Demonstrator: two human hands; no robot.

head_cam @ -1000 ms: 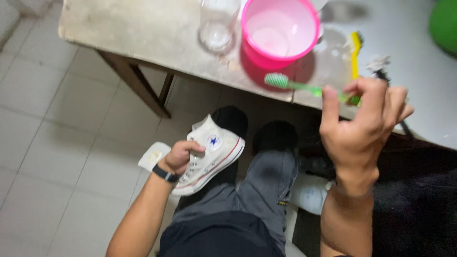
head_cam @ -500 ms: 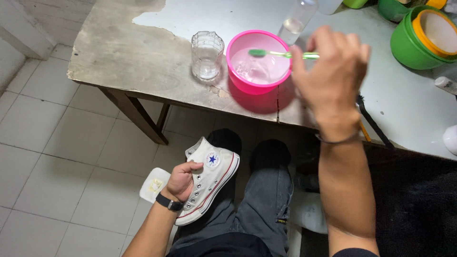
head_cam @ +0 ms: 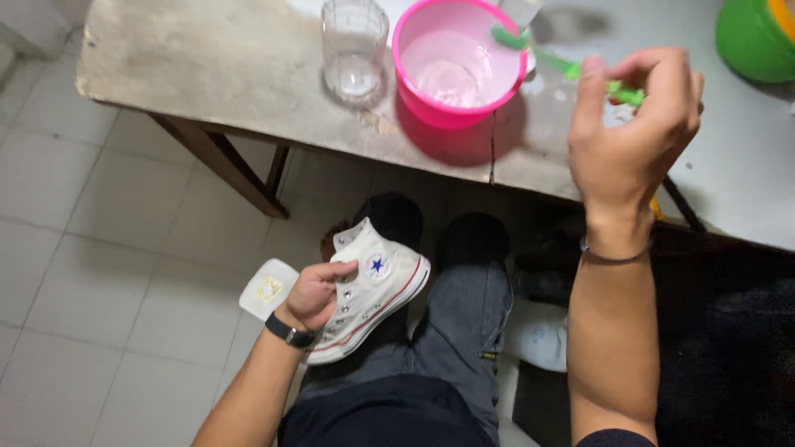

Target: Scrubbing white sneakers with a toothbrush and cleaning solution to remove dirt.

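My left hand (head_cam: 315, 291) grips a white high-top sneaker (head_cam: 374, 290) by its upper, held over my lap below the table edge. My right hand (head_cam: 631, 132) is raised over the table and holds a green toothbrush (head_cam: 571, 66) by its handle. The brush head rests at the right rim of a pink bowl (head_cam: 460, 62) that holds cloudy liquid.
An empty clear glass (head_cam: 354, 48) stands left of the bowl on a worn grey table (head_cam: 207, 66). A green container (head_cam: 758, 37) sits at the far right. The table's wooden leg (head_cam: 224, 165) slants down to the tiled floor. A white square object (head_cam: 269, 288) lies behind my left hand.
My right hand has drawn the toothbrush to the right, from over the middle of the bowl to its right rim. The left hand still holds the sneaker in place.
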